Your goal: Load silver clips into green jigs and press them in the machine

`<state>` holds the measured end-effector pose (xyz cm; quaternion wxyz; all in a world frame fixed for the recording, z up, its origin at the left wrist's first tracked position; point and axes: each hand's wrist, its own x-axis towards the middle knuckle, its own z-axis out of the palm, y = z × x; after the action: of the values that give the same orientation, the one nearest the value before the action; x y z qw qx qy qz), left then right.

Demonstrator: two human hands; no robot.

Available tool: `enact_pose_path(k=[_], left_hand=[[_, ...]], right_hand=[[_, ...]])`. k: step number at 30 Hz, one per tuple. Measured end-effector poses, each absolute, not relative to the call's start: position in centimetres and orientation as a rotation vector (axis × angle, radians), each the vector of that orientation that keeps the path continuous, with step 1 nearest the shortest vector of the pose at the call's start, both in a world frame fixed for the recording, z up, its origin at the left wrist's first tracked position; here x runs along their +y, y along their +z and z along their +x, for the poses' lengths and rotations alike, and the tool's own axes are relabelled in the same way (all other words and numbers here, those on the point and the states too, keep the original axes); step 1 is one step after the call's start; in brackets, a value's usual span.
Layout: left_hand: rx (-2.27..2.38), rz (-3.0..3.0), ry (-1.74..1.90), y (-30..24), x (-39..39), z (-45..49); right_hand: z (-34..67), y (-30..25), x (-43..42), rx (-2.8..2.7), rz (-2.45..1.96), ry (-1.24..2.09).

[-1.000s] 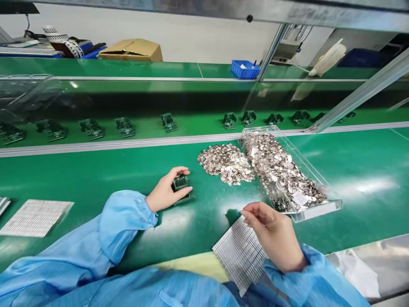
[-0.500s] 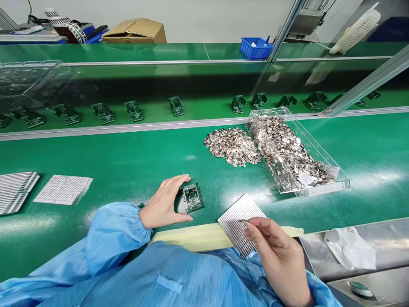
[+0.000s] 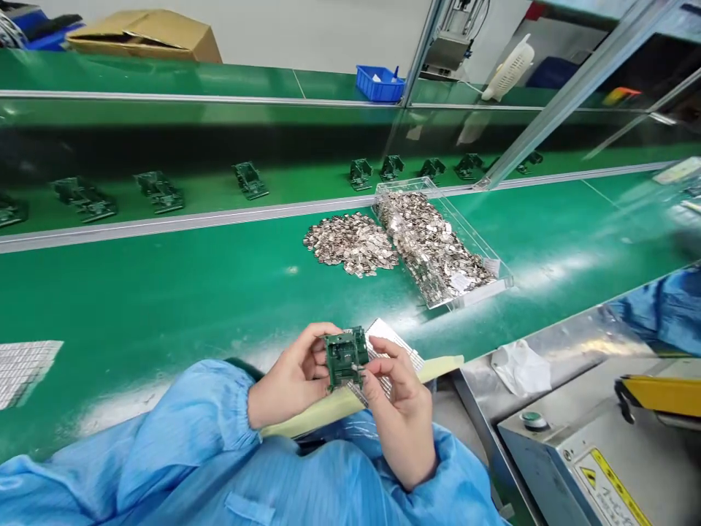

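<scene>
My left hand (image 3: 293,376) grips a green circuit board (image 3: 345,356) by its left side, raised over the bench's front edge. At the board's lower right corner, my right hand (image 3: 399,409) has thumb and forefinger pinched on a small thin piece (image 3: 357,369), too small to identify. Its other fingers curl beside the board's right side. Behind the hands lies a white sheet with rows of narrow dark-lined strips (image 3: 386,332), partly covered by the board and right hand. A pale yellow strip (image 3: 307,416) runs along the bench edge under the hands.
Small metal parts form a pile (image 3: 350,245) beside a clear tray (image 3: 482,296) filled with similar parts. Several green boards (image 3: 250,180) stand along the rear belt. Another printed sheet (image 3: 27,369) lies left; a crumpled white cloth-like item (image 3: 520,367) rests right, near a metal machine box (image 3: 569,438).
My left hand has picked the circuit board up off the bench. My right hand has moved from above the strip sheet to the board's edge. The view has turned rightward.
</scene>
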<state>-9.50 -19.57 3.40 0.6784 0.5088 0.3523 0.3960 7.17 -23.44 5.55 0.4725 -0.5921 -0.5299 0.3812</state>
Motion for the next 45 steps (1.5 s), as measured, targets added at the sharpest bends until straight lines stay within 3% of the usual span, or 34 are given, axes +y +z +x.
enact_pose_path(k=[13,21,36,42,45], left_hand=[[0.769,1.309,0.889,2.3,-20.5,-9.8],[0.927,1.383,0.974,2.9,-21.2,-9.1],[0.881,1.567,0.933,3.9,-23.0,-7.5],[0.901,1.434,1.054,4.6,-20.8,-4.5],[0.829,1.396,1.131,3.6,-18.3,-1.9]], right_hand=[[6.3,4.8,-23.6,-1.290,-1.476,0.849],[5.7,4.5,-24.3,-1.030,-1.389,1.101],[6.7,4.8,-27.0,-0.762,-1.293,1.087],[11.0,1.4,-30.4,-0.730,-1.528,0.853],[12.2,-1.1,-30.9,-0.861,-1.612,0.953]])
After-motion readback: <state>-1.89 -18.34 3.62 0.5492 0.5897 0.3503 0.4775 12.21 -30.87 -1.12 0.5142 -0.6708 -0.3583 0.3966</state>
